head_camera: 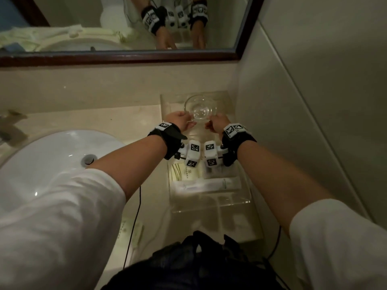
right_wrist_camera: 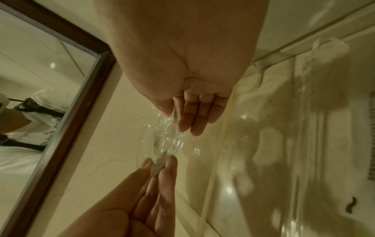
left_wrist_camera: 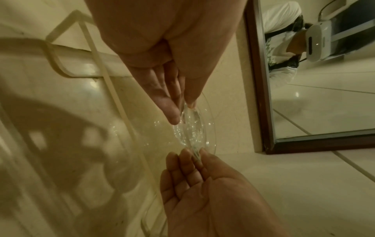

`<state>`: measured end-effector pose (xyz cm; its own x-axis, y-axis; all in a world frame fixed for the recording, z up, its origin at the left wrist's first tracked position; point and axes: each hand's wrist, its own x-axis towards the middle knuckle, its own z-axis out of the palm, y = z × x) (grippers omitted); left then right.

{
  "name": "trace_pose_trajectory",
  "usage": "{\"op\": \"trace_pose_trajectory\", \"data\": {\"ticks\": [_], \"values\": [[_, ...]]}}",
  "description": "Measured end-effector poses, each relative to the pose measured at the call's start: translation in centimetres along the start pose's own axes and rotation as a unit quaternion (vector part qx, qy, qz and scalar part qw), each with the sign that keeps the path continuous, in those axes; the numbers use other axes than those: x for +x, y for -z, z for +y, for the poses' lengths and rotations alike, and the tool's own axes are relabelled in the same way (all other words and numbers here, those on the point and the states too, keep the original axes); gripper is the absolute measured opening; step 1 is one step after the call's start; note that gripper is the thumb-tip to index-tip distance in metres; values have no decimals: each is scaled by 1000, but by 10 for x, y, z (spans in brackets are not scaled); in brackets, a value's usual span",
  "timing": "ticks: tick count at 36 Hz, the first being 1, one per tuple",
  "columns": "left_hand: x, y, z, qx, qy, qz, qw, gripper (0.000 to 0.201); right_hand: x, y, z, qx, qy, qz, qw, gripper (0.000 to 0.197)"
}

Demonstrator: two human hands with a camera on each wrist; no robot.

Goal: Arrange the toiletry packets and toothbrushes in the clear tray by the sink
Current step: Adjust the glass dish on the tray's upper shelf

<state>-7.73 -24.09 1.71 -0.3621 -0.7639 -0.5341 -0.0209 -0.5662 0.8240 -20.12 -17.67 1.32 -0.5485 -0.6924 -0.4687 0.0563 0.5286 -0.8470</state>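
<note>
A clear glass dish (head_camera: 200, 109) is held over the far end of the clear tray (head_camera: 211, 206). My left hand (head_camera: 184, 120) pinches its left rim and my right hand (head_camera: 213, 122) pinches its right rim. The left wrist view shows my left hand (left_wrist_camera: 183, 106) from above and the right hand (left_wrist_camera: 194, 152) from below, thumb and fingers on the dish (left_wrist_camera: 190, 129). In the right wrist view my right hand (right_wrist_camera: 172, 115) and left hand (right_wrist_camera: 159, 163) pinch the same dish (right_wrist_camera: 168, 141). A cream packet (head_camera: 184, 172) and a long toothbrush packet (head_camera: 209, 185) lie in the tray's near half.
The white sink basin (head_camera: 52, 160) with its faucet (head_camera: 10, 126) lies left of the tray. A tiled wall (head_camera: 314, 101) runs close along the tray's right side. The framed mirror (head_camera: 125, 24) hangs behind. Another cream packet (head_camera: 129, 229) lies on the counter near me.
</note>
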Motion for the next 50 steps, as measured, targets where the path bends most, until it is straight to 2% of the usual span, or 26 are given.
{"op": "trace_pose_trajectory", "data": {"ticks": [4, 8, 15, 20, 25, 32, 39, 43, 50], "values": [[8, -2, -1, 24, -6, 12, 1000, 30, 12, -1, 0, -37, -6, -2, 999, 35], [15, -1, 0, 26, -3, 15, 1000, 32, 15, 0, -1, -30, -6, -3, 1000, 30], [17, 3, 1, 34, -8, 21, 999, 37, 26, -8, 6, -45, -4, 7, 999, 36], [16, 6, 0, 24, -10, 6, 1000, 38, 29, -8, 11, -54, -2, 9, 999, 29], [19, 8, -4, 26, -12, 5, 1000, 40, 27, -6, 14, -47, 10, 32, 998, 32], [20, 10, -5, 37, -10, -7, 999, 41, 30, -3, 17, -71, 14, 30, 997, 31], [18, 7, -5, 39, -11, -8, 999, 35, 34, -3, 17, -77, 6, 31, 997, 37], [19, 7, -6, 44, -15, -7, 999, 14, 36, -2, 19, -68, 11, 24, 997, 37], [26, 12, -12, 66, -31, 1, 997, 17, 39, -2, 21, -66, 12, 25, 997, 38]]}}
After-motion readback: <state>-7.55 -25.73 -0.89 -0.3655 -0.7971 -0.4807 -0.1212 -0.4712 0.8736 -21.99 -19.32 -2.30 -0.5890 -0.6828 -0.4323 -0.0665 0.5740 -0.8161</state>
